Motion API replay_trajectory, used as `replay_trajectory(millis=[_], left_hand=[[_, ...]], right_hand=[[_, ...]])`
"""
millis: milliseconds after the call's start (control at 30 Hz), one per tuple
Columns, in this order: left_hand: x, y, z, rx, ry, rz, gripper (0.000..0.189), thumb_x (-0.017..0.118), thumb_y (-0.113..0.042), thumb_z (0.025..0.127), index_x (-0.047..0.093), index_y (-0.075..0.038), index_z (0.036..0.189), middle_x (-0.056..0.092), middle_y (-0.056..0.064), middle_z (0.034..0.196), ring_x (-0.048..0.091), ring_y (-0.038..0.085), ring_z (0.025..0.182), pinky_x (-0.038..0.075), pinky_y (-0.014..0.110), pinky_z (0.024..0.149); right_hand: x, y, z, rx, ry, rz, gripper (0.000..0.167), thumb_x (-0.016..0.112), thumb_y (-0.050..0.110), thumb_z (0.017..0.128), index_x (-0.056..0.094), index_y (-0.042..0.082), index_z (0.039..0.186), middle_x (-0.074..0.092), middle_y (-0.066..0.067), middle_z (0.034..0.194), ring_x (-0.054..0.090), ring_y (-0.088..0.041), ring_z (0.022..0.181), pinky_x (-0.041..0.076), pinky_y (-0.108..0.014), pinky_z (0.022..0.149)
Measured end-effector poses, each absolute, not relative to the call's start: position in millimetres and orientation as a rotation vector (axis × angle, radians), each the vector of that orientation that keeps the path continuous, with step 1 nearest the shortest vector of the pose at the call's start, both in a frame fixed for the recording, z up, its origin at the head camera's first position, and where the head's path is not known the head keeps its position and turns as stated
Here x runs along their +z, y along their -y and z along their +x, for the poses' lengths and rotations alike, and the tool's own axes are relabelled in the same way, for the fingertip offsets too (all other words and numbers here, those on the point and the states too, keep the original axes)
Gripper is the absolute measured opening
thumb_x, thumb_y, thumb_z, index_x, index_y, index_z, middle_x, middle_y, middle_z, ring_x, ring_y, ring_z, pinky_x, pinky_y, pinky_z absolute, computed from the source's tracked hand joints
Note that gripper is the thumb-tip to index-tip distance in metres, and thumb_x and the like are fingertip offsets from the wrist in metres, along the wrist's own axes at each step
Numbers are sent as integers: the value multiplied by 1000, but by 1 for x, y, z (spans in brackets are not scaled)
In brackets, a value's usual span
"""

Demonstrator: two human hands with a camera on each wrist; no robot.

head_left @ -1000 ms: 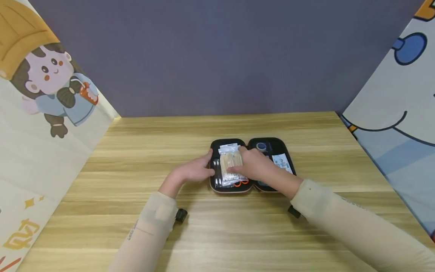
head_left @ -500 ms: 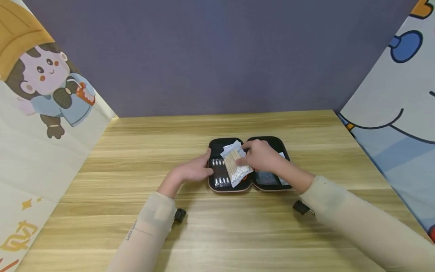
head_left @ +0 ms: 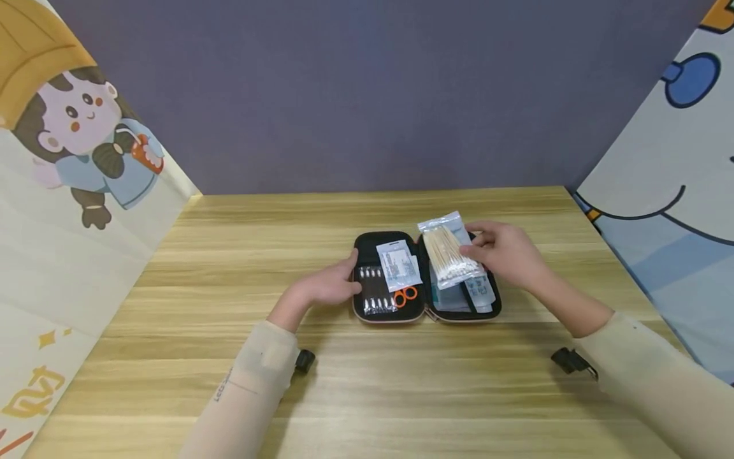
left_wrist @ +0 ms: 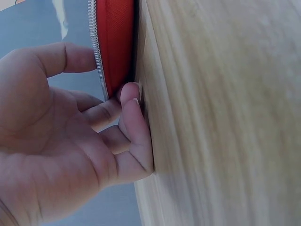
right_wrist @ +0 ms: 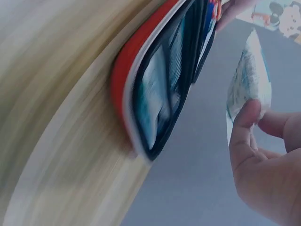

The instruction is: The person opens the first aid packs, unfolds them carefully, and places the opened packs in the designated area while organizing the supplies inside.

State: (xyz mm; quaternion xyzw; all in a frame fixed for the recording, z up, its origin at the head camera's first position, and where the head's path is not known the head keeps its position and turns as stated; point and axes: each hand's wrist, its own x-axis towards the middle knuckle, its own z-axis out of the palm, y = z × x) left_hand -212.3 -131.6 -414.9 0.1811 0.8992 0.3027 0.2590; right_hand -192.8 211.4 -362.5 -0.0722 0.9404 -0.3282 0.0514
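Observation:
A red first-aid case [head_left: 367, 315] with a black lining lies unzipped and spread flat on the table. My left hand [head_left: 327, 287] holds its left side; in the left wrist view, the thumb meets the zipper and the other fingers curl at the edge by the tabletop. Pinched between thumb and fingers of my right hand [head_left: 510, 255] is a clear bag of cotton swabs [head_left: 447, 255], raised over the right half. The left half holds a white packet [head_left: 400, 266], orange-handled scissors [head_left: 406, 296] and a row of small white-tipped sticks [head_left: 378, 303] in clear wrap.
In the right half, a strap crosses a pale blue-white packet [head_left: 480, 292] and bluish packs [head_left: 450, 298]. The wooden table [head_left: 401, 395] meets a grey-purple partition [head_left: 367, 95] at the back. Printed cartoon panels stand on both sides.
My right hand has lifted the swab bag out of the left half and carried it right. The white packet and scissors are now uncovered. My left hand stays at the case's side.

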Motion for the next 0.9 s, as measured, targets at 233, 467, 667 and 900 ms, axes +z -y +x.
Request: replay_trajectory(millis=[233,467,667,900], left_hand=[[-414,132,-213,802,-2436,484,88,53,-24,107,-5,-1,168,1,20,178,9,35,167,12,48,137],[-415,132,-214,810,-2437,499,88,53,-24,108,-6,0,168,-1,20,178,8,35,168,11,48,137],[-416,132,-214,814,-2441,497,88,53,-24,108,-6,1,168,-1,21,178,8,35,167,11,48,137],[-417,131,-214,817,-2436,504,88,54,-24,108,-6,0,168,-1,20,178,8,35,168,11,48,137]], right_hand=[[-372,-250,-184,-878,-2965,-128,59,71,22,103,52,-12,148,73,-28,116,68,-30,93,50,-27,60],[-384,-267,-173,-757,-2964,-128,59,72,22,102,55,-13,145,74,-26,110,65,-24,83,48,-27,56],[-392,-265,-171,-747,-2941,-158,56,72,20,102,55,-13,145,73,-25,110,66,-26,87,50,-26,57],[-402,-264,-170,-786,-2931,-166,55,71,15,101,54,-13,145,72,-25,108,68,-26,87,51,-27,55]])
